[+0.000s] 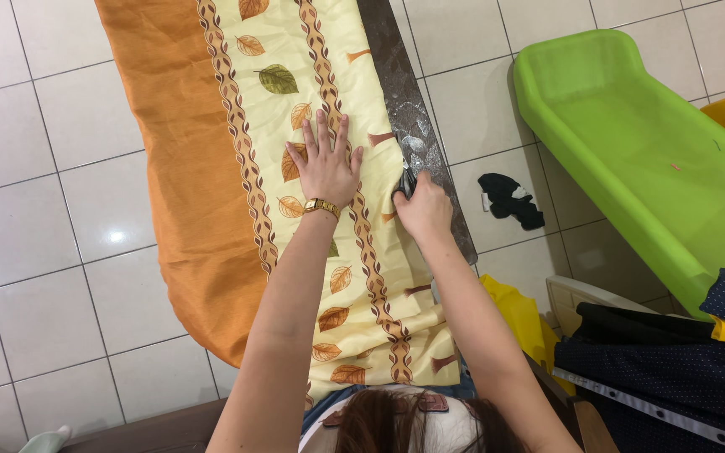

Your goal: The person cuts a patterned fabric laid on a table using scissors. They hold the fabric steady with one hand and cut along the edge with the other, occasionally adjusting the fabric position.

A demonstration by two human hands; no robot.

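Note:
A cream cloth [295, 50] printed with leaves and brown bands, with a broad orange border, lies spread over a long ironing board [396, 67]. My left hand [322, 164] rests flat on the cloth with fingers spread, a gold watch on the wrist. My right hand [421, 205] is at the cloth's right edge, fingers pinched on a small dark object [406, 180] against the board's rim; what that object is cannot be made out.
White floor tiles [44, 210] surround the board. A bright green plastic tub [631, 143] stands at the right, with a black scrap [509, 200] on the floor beside it. Dark dotted fabric [673, 369] and a yellow item [518, 315] lie at lower right.

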